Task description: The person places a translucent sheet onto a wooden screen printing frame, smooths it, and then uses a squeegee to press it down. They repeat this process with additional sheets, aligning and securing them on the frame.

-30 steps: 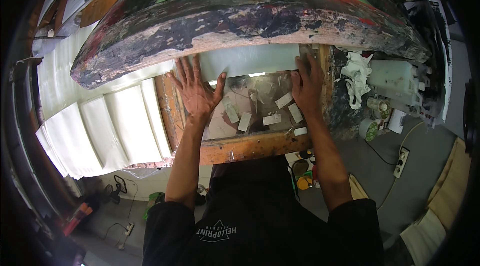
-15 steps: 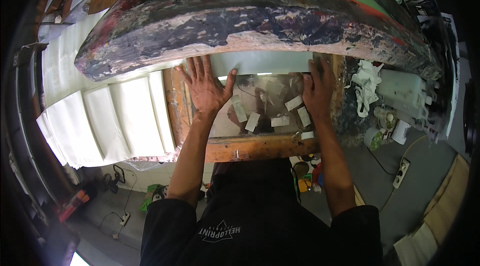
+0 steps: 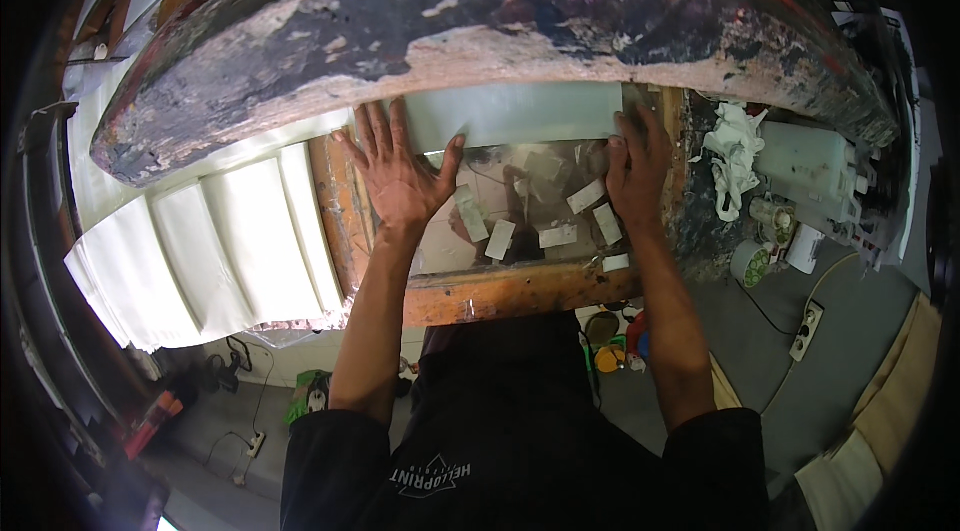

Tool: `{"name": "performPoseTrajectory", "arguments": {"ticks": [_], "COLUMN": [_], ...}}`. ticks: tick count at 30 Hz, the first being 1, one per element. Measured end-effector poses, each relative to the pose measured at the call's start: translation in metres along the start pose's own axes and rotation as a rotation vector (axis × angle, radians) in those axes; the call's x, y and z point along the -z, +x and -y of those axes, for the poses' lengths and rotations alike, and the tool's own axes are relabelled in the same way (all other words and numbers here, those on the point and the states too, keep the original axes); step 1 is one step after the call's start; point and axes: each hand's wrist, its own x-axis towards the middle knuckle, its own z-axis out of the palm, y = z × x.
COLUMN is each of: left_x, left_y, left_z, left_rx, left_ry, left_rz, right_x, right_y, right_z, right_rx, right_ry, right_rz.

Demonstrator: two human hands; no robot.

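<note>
My left hand [image 3: 402, 173] lies flat with its fingers spread, the thumb on the near left corner of a pale, translucent sheet [image 3: 515, 115]. At the other end of that sheet, my right hand [image 3: 640, 166] rests with straight fingers and its thumb at the near right corner. The sheet lies on a shiny, reflective plate [image 3: 440, 253] set in a wooden border [image 3: 520, 297]. Several short strips of tape [image 3: 497, 240] are stuck to the plate between my forearms. A paint-stained wooden screen frame [image 3: 480, 36] slants above and hides the sheet's far edge.
Stacked white sheets or fabric [image 3: 235, 246] lie to the left. At the right are a crumpled white cloth [image 3: 735, 156], a translucent plastic container [image 3: 810, 171] and a roll of tape [image 3: 752, 263]. A power strip [image 3: 807, 331] with cables is on the floor.
The screen frame looks larger and nearer in view, and its green mesh is mostly out of sight. Both hands keep to the sheet's near corners, with little shift.
</note>
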Motion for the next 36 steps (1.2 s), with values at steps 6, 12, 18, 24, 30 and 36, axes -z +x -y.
{"name": "performPoseTrajectory", "arguments": {"ticks": [6,12,18,24,30,36], "left_x": [0.0,0.002,0.003,-0.002,-0.004,0.004], "left_y": [0.001,0.0,-0.001,-0.005,-0.006,-0.004], "left_z": [0.0,0.001,-0.003,0.003,0.005,0.002], "left_rx": [-0.001,0.0,0.006,0.013,0.011,0.027], "left_ry": [-0.081,-0.009,-0.085,-0.096,-0.08,-0.101], "left_rz": [-0.026,0.005,-0.017,-0.016,0.017,0.03], "right_x": [-0.001,0.0,0.001,0.004,-0.004,0.001], "right_y": [0.0,0.002,-0.002,0.005,-0.004,0.001], "right_z": [-0.001,0.004,0.002,0.008,-0.002,0.003], "right_rx": [-0.013,-0.032,-0.095,-0.124,-0.188,-0.138], "right_ry": [0.009,-0.008,0.064,-0.005,0.079,0.061], "right_rz": [0.01,0.038,0.064,0.152,0.168,0.141]}}
